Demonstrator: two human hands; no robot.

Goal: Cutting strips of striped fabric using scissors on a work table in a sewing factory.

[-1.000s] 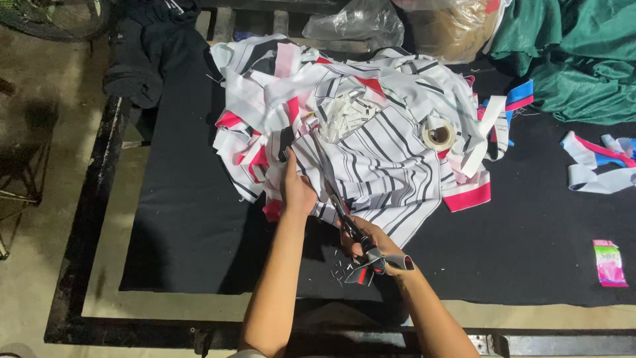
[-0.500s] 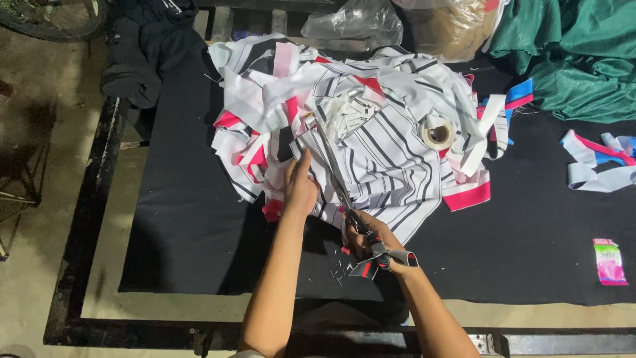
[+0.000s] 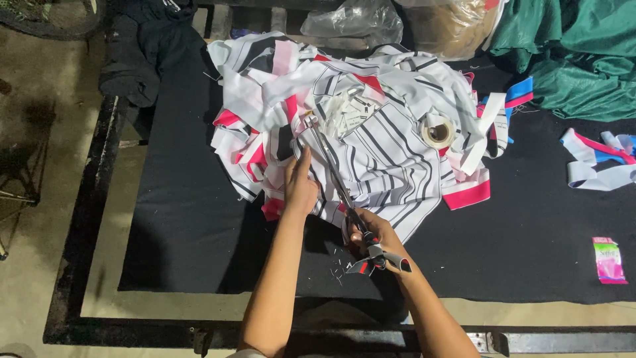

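Note:
A heap of white fabric with black stripes and pink-red patches [image 3: 391, 149] lies on a black cloth-covered table [image 3: 192, 225]. My right hand [image 3: 371, 235] grips the handles of long scissors [image 3: 328, 162], whose blades reach up and left across the fabric, tips near the heap's middle. My left hand [image 3: 299, 185] lies flat on the fabric just left of the blades, fingers together and pressing down. Small white snippets lie on the black cloth below my right hand.
A roll of white tape [image 3: 437, 131] rests on the heap's right side. Green fabric [image 3: 576, 53] is piled at the back right, loose white, blue and pink strips [image 3: 596, 162] at right, a small pink packet [image 3: 607, 260] near the front right, dark clothing [image 3: 142, 53] at back left.
The scissor blades have pushed farther up and left into the striped fabric. My right hand has followed them forward, and my left hand has stayed pressed beside the blades.

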